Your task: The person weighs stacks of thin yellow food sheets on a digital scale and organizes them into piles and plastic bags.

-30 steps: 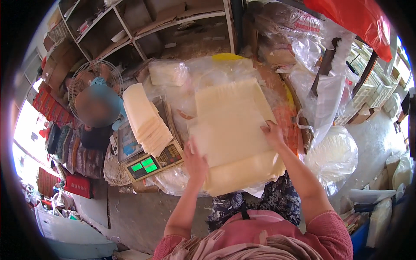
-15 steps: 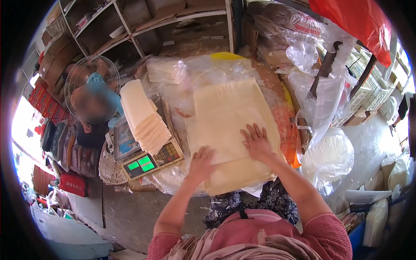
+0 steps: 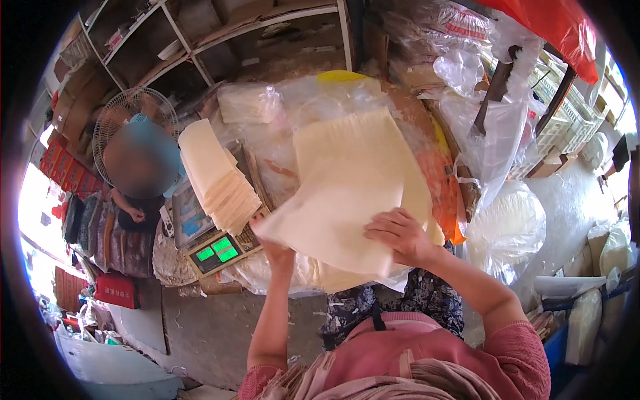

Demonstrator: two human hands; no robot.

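A large, thin cream sheet (image 3: 333, 217) is lifted and bowed above a stack of similar sheets (image 3: 350, 143) on the plastic-covered table. My left hand (image 3: 275, 248) pinches its left corner, beside the scale. At the sheet's right side, my right hand (image 3: 400, 237) has its fingers bent together on the sheet, the thumb hidden. A folded bundle of cream sheets (image 3: 217, 177) lies across the digital scale (image 3: 230, 252), whose green display is lit.
Clear plastic wrapping (image 3: 250, 103) covers the table's back. Beyond its left side, a person (image 3: 137, 215) sits by a round fan (image 3: 107, 133). A filled plastic bag (image 3: 507, 220) stands at the right, below hanging plastic bags (image 3: 503, 143). Shelves (image 3: 267, 30) line the back.
Both hands lay flat on the stack before. Now my left hand has moved left with the top sheet's corner, raising it, and my right hand's fingers have curled in on the sheet.
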